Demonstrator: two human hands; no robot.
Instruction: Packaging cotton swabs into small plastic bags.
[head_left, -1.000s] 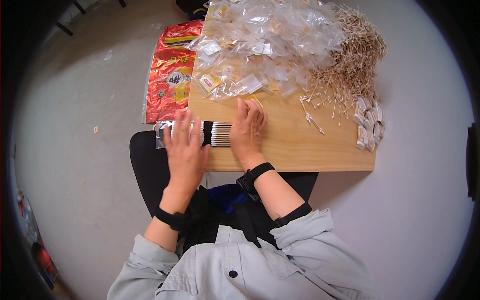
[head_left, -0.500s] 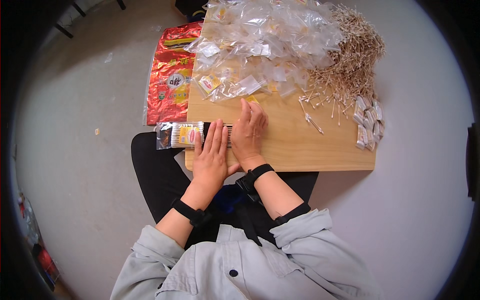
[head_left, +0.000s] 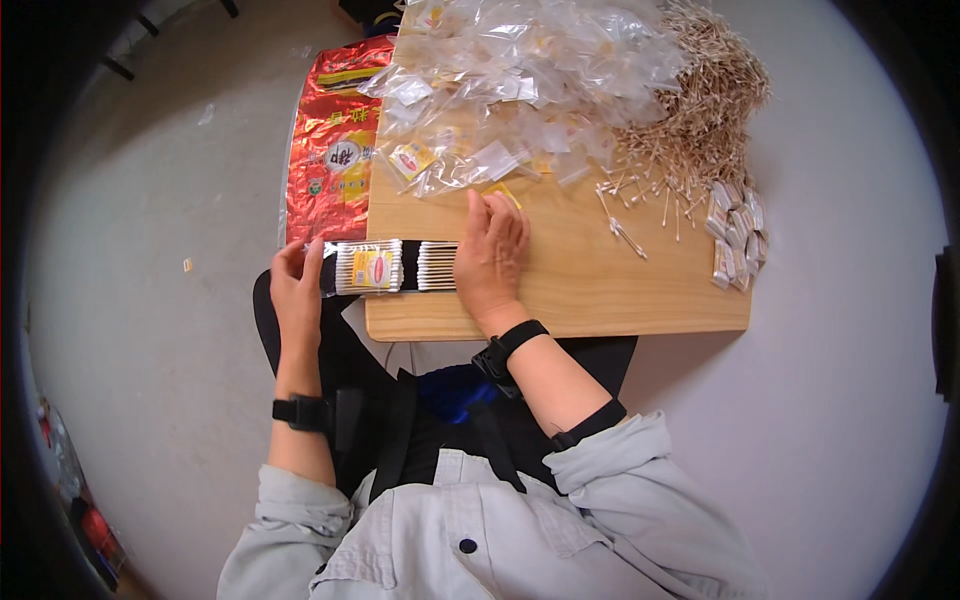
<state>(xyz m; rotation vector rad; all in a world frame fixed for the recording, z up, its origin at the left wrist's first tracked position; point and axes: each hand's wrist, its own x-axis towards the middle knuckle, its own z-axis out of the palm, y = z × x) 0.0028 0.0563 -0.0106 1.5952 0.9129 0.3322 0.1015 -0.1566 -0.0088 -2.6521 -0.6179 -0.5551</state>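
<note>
At the table's near left lies a clear bag of cotton swabs, packed in a neat row with a yellow card on it. My left hand pinches the bag's left end between thumb and fingers. A second row of cotton swabs lies to the right of the bag, on a black strip that shows between the two. My right hand rests over the right part of this row and hides it, fingers loosely bent and the index finger pointing away from me. Under that hand's fingertips a yellow card shows in part.
Clear plastic bags with cards cover the far part of the wooden table. A big heap of loose swabs is at the far right, with small white bundles in front. A red sack lies along the left edge.
My left hand has moved left, off the swabs and strip, to the bag's left end, and closed on it. The swab row beside my right hand is now uncovered. My right hand has hardly moved.
</note>
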